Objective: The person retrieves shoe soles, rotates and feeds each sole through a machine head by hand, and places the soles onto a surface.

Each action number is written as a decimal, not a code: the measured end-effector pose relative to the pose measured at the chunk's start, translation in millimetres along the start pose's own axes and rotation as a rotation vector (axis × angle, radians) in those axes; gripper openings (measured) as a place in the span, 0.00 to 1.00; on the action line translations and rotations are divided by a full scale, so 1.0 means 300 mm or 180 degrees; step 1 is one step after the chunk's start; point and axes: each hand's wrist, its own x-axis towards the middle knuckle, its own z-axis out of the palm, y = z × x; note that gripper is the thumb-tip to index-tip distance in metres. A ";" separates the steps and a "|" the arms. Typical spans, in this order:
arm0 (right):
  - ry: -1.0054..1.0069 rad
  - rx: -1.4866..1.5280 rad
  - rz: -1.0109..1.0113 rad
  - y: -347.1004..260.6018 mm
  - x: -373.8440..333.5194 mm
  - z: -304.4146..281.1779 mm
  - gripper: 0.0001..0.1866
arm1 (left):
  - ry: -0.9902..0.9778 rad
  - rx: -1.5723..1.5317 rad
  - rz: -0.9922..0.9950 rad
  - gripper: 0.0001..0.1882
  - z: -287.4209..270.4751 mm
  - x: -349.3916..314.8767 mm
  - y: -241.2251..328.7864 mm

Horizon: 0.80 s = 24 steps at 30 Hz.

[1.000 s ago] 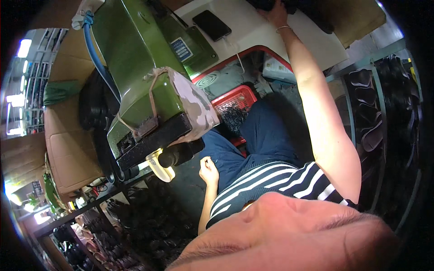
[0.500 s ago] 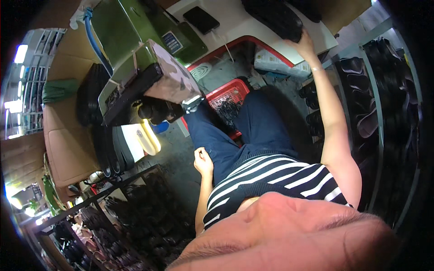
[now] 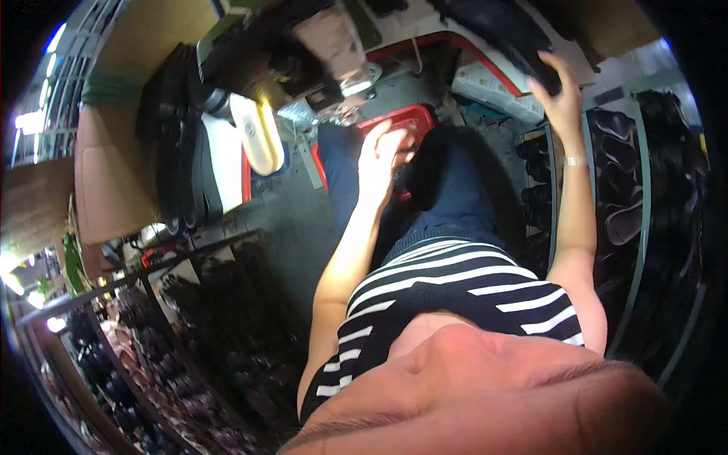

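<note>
On the worktop (image 3: 406, 27), the long dark piece (image 3: 497, 32) slants away leftward from the nearer right hand (image 3: 561, 95), whose parted grip meets its near end, firm hold unclear; the left hand (image 3: 381, 155), loosely curled, seems empty.

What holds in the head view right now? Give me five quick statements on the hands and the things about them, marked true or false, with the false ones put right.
1. The right hand touches the black piece. True.
2. Both hands touch the black piece. False: the left hand is apart from it, nearer the basket.
3. The basket is red. True.
4. A band circles the left wrist. False: the band is on the right one.
5. The shirt is striped. True.
</note>
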 end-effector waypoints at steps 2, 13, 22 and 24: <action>-0.0486 0.0113 -0.0081 -0.137 -0.123 -0.020 0.27 | -0.0625 -0.0599 0.0331 0.28 0.025 0.039 0.003; -0.3340 0.2707 0.2137 -0.251 -0.515 0.373 0.17 | 0.0341 0.1729 0.0643 0.22 0.086 -0.020 0.276; -0.3440 0.2916 0.2463 -0.185 -0.477 0.323 0.26 | 0.1118 0.2587 0.1196 0.19 -0.043 -0.046 0.255; -0.2803 0.2553 0.2632 -0.100 -0.422 0.276 0.27 | 0.1054 0.2468 0.1333 0.19 -0.060 -0.059 0.254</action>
